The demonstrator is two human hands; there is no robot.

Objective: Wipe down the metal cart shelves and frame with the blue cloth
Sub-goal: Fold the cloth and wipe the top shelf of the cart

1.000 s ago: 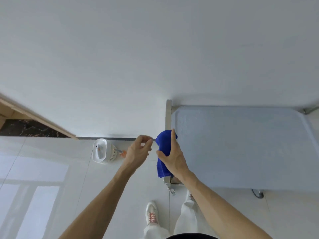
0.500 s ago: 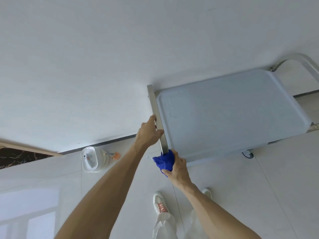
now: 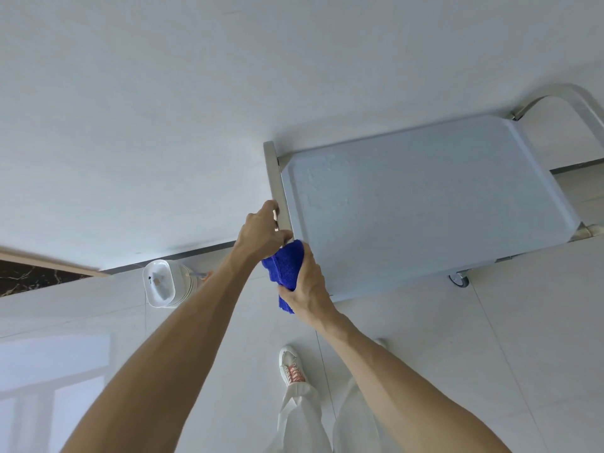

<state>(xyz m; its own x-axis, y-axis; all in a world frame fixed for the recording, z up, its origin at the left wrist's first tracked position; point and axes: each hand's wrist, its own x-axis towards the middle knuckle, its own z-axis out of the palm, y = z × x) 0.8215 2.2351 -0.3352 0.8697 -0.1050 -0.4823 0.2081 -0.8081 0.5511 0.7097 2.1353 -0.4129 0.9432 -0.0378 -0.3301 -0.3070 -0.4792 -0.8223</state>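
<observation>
The metal cart stands against the white wall, its pale top shelf [image 3: 425, 204] seen from above. A flat steel handle bar [image 3: 274, 171] runs along the shelf's left end. My left hand [image 3: 261, 233] grips the near part of that bar. My right hand [image 3: 305, 289] holds the bunched blue cloth [image 3: 285, 273] wrapped round the bar's near end, just below my left hand. The bar's lowest part is hidden by the cloth and hand. A curved steel handle [image 3: 568, 103] shows at the cart's far right end.
A white lidded bin [image 3: 163, 286] stands on the tiled floor by the wall, left of the cart. A caster wheel [image 3: 459, 278] shows under the shelf's near edge. My white shoe [image 3: 292, 367] and white trousers are below the hands. A dark marble strip [image 3: 32, 279] lies at far left.
The view turned so the cart sits further right. My left hand went from pinching near the cloth to gripping the bar. My right hand slid the cloth along the bar's near end.
</observation>
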